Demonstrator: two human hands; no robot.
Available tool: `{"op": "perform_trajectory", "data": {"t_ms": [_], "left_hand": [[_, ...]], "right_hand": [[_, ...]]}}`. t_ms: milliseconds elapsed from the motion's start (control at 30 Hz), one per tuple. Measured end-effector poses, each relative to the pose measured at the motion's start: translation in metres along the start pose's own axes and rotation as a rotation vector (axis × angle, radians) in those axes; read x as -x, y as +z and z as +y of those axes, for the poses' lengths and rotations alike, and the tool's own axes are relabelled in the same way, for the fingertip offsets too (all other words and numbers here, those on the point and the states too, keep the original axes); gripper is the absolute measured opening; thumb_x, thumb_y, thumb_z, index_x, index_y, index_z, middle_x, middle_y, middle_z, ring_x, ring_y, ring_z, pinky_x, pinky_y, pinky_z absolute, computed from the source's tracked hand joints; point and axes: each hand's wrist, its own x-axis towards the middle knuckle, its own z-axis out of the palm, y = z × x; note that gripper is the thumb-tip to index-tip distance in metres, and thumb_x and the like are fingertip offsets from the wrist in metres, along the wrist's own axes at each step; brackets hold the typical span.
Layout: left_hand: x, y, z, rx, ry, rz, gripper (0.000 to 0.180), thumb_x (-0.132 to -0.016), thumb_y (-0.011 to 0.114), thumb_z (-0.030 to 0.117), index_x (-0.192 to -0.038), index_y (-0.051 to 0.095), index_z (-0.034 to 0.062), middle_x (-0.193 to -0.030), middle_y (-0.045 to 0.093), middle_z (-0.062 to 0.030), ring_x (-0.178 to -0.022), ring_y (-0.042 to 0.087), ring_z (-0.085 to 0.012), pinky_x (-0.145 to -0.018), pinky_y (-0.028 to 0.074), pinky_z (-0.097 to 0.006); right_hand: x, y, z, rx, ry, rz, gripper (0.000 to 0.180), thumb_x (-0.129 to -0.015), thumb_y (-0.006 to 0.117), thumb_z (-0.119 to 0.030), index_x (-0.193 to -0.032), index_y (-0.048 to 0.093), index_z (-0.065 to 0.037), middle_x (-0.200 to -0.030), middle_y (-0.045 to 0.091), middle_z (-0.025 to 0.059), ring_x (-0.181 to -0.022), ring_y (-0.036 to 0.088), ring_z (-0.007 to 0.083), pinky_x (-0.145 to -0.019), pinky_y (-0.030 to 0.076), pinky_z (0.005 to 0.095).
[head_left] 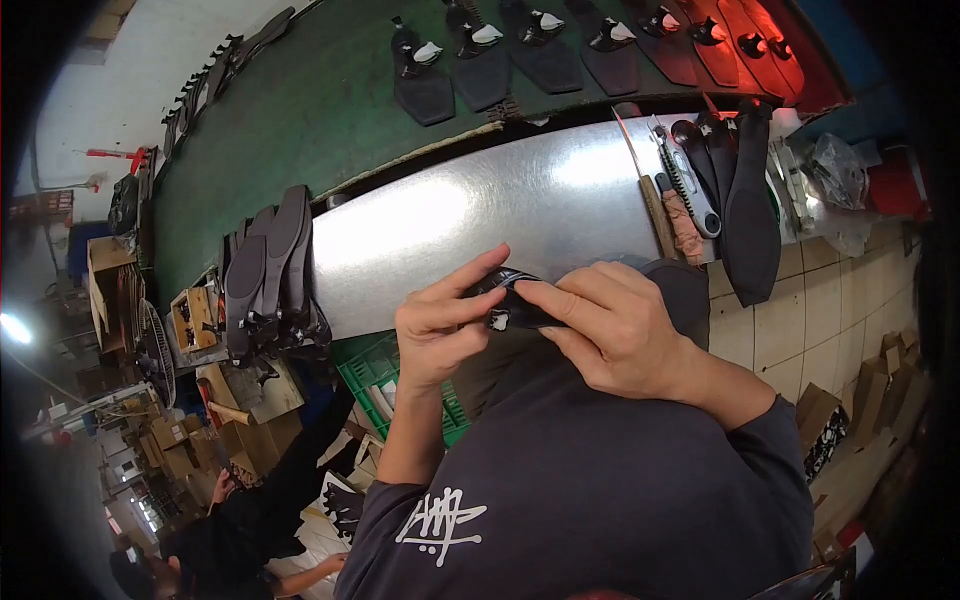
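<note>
Close to my chest, both hands work on a black, glossy shoe piece (513, 277) with a small white patch (499, 320) at its lower end. It looks like the strapped shoes on the bench, though my fingers cover most of it. My left hand (440, 325) grips it from the left, index finger raised along its upper edge. From the right, my right hand (615, 325) presses a bent index fingertip onto the strap, thumb below. A dark rounded shape (680, 285) shows beyond my right hand; whether it belongs to the shoe I cannot tell.
A shiny metal sheet (430, 225) lies ahead, with a wooden-handled tool (655, 215), a spring-handled tool (688, 180) and dark soles (752, 225) at its right. More soles (268, 260) stack left. Strapped shoes (540, 60) line the green bench (330, 110). Another person (230, 520) works lower left.
</note>
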Motion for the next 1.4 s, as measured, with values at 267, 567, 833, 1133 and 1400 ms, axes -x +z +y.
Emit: {"op": "perform_trajectory", "data": {"t_ms": [267,567,833,1133,1400], "left_hand": [[0.004,0.003,0.0,-0.13,0.042,-0.027,0.044,-0.072,0.054,-0.015,-0.112,0.068,-0.002,-0.13,0.054,-0.0272,-0.107,0.063,-0.022,-0.079,0.052,-0.023],[0.008,0.011,-0.004,0.082,-0.337,0.065,0.042,-0.088,0.043,-0.009,-0.127,0.058,0.0002,-0.137,0.05,-0.0184,-0.115,0.058,-0.0226,-0.077,0.059,-0.026],[0.006,0.017,0.0,0.107,-0.424,0.137,0.042,-0.086,0.046,-0.009,-0.125,0.059,0.0,-0.135,0.052,-0.0175,-0.112,0.06,-0.0206,-0.073,0.059,-0.026],[0.003,0.019,-0.002,0.109,-0.513,0.213,0.038,-0.082,0.057,-0.008,-0.118,0.063,-0.0019,-0.117,0.065,-0.0136,-0.09,0.066,-0.013,-0.066,0.058,-0.022],[-0.002,0.022,-0.001,0.117,-0.563,0.278,0.036,-0.081,0.056,-0.008,-0.115,0.065,-0.0021,-0.114,0.066,-0.011,-0.085,0.066,-0.0108,-0.063,0.058,-0.021]], "right_hand": [[-0.003,0.002,0.002,-0.015,0.065,-0.044,0.05,-0.075,0.069,-0.006,-0.123,0.058,-0.002,-0.082,0.058,0.0108,-0.072,0.058,0.0279,-0.066,0.047,0.0365],[0.002,0.017,0.013,-0.233,0.245,-0.033,0.022,-0.078,0.065,-0.007,-0.1,0.065,-0.007,-0.081,0.059,0.0111,-0.071,0.059,0.0302,-0.064,0.047,0.0396],[0.001,0.015,0.014,0.005,0.09,-0.034,0.02,-0.073,0.069,-0.003,-0.092,0.07,-0.009,-0.08,0.056,0.008,-0.071,0.058,0.0263,-0.064,0.046,0.0363],[0.0,0.012,0.019,-0.142,0.162,-0.234,0.023,-0.071,0.074,-0.013,-0.092,0.066,-0.015,-0.088,0.053,0.0077,-0.085,0.056,0.0271,-0.074,0.043,0.0393],[0.004,0.025,0.024,-0.079,0.134,-0.097,0.02,-0.068,0.077,-0.016,-0.083,0.063,-0.016,-0.084,0.051,0.0056,-0.082,0.055,0.0234,-0.068,0.037,0.037]]}}
